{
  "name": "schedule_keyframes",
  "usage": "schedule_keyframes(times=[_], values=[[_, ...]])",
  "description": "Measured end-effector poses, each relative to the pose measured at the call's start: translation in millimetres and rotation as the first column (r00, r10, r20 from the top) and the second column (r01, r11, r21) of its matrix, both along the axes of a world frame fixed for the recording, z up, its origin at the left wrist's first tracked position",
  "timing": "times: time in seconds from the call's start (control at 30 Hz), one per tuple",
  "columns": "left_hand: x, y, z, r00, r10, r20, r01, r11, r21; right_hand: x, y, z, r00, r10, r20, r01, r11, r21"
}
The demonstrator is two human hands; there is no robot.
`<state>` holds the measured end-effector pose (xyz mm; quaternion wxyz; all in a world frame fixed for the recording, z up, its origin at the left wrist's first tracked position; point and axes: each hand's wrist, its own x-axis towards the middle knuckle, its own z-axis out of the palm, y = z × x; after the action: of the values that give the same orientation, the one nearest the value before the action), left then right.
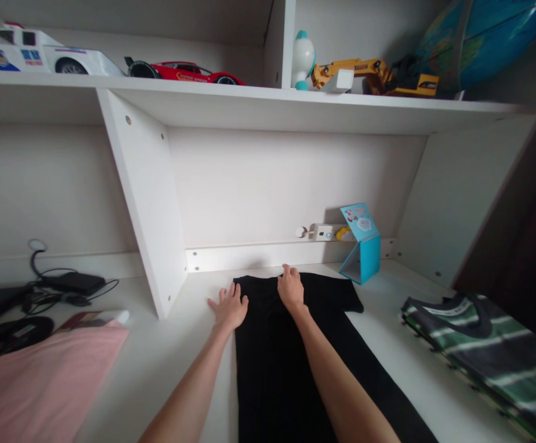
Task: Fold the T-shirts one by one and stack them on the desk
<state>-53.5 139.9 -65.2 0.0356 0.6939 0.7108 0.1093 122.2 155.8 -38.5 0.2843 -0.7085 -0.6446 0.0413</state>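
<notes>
A black T-shirt lies on the white desk, its left side running in a straight edge and one short sleeve pointing right. My left hand rests at the shirt's upper left corner, fingers spread, partly on the cloth and partly on the desk. At the top edge, near the neckline, my right hand is closed on the black fabric with its fingers together. The fingertips' exact hold is hidden by the hand. Both forearms reach across from below, the right one covering part of the shirt.
Folded striped green-grey clothing lies to the right, pink cloth to the left. A blue folded stand and a power strip are at the back. A vertical panel and a shelf with toys frame the space.
</notes>
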Motion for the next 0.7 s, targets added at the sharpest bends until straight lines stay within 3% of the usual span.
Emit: schedule_keyframes(times=[0.1, 0.2, 0.3, 0.4, 0.53, 0.63, 0.7], values=[[-1, 1, -1.0, 1.000, -0.007, -0.001, 0.007, 1.000, 0.001, -15, -6, 4.4, 0.981, 0.180, 0.075, -0.179, 0.984, -0.024], [-1, 3, -3.8, 1.000, -0.021, 0.004, 0.021, 1.000, 0.023, -31, -13, -2.1, 0.923, 0.367, 0.111, -0.350, 0.925, -0.150], [-2, 4, -5.5, 0.999, -0.051, -0.004, 0.052, 0.998, 0.047, -41, -24, -6.1, 0.895, 0.424, 0.136, -0.391, 0.895, -0.217], [-4, 4, -4.4, 0.993, -0.121, -0.014, 0.121, 0.991, 0.064, -50, -47, 1.0, 0.864, 0.473, 0.175, -0.433, 0.873, -0.223], [-6, 3, -0.9, 0.992, -0.117, 0.035, 0.117, 0.993, 0.018, -54, -114, 9.6, 0.733, 0.651, 0.196, -0.598, 0.755, -0.269], [-5, 3, 0.8, 0.992, -0.112, 0.049, 0.112, 0.994, 0.007, -44, -188, 6.9, 0.609, 0.780, 0.141, -0.735, 0.623, -0.269], [-5, 4, 0.8, 0.993, -0.114, 0.044, 0.114, 0.993, -0.007, -31, -239, 4.7, 0.583, 0.811, 0.056, -0.778, 0.576, -0.252]])
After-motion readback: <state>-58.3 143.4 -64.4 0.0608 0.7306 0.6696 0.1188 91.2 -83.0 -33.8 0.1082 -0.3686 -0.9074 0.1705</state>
